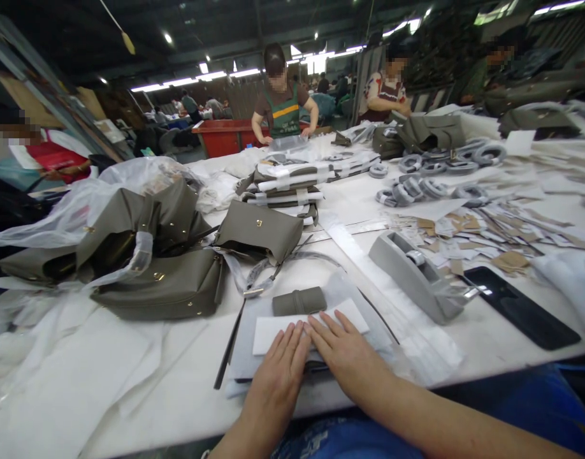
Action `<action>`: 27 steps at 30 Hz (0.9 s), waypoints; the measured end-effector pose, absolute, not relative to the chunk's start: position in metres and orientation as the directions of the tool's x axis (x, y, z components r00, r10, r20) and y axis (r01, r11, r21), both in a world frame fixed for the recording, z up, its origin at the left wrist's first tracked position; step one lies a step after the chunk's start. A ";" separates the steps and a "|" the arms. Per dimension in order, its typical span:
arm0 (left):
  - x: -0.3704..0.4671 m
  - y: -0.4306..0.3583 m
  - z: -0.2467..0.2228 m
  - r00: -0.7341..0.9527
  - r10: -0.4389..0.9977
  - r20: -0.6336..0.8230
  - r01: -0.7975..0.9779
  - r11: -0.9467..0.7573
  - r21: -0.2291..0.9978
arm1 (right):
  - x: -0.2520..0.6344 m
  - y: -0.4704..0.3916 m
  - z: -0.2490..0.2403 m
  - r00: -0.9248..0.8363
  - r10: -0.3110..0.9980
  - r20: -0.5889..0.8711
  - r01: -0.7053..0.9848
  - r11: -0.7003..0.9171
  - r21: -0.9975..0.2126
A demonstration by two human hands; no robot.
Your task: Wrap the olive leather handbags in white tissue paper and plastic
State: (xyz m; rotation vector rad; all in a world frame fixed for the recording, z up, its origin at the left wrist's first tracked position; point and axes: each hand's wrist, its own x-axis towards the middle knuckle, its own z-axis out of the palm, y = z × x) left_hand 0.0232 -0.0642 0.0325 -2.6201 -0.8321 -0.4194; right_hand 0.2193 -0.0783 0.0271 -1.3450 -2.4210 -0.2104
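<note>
My left hand [281, 364] and my right hand [338, 344] lie flat side by side, fingers stretched out. Both press on a white foam strip [267, 336] near the table's front edge. Under the strip is a pale grey-blue wrapping sheet [245, 360], with dark straps sticking out at its sides. Just beyond my fingertips sits a small olive-grey leather piece [299, 301] with a band round its middle. Farther off stands a small olive-grey bag [260, 231] with a gold clasp. My palms hide part of the foam strip and whatever lies beneath them.
Larger olive-grey handbags [161, 284] stand at the left beside clear plastic. To the right are a grey tape dispenser [417, 277], a black phone [522, 308], scattered paper tags [469, 231] and wrapped strap coils [411, 189]. A co-worker [285, 105] stands across the table [187, 376].
</note>
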 end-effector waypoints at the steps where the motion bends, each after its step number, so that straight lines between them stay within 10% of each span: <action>1: 0.022 -0.063 0.028 0.784 0.495 0.374 0.598 -0.765 -0.240 | 0.221 -0.078 0.026 -0.477 0.777 0.411 0.836 0.545 -0.062; 15: 0.016 -0.056 0.027 0.781 0.512 0.357 0.579 -0.808 -0.108 | 0.286 -0.135 0.047 -0.485 0.734 0.475 0.763 0.621 -0.180; 22: 0.011 -0.052 0.004 0.828 0.438 0.350 0.527 -0.821 -0.218 | 0.332 -0.145 0.030 0.188 0.813 0.551 0.953 -0.017 -0.302; 27: 0.008 -0.050 0.002 0.832 0.418 0.364 0.524 -0.808 -0.271 | 0.355 -0.122 -0.001 0.273 0.865 0.421 0.960 -0.220 -0.172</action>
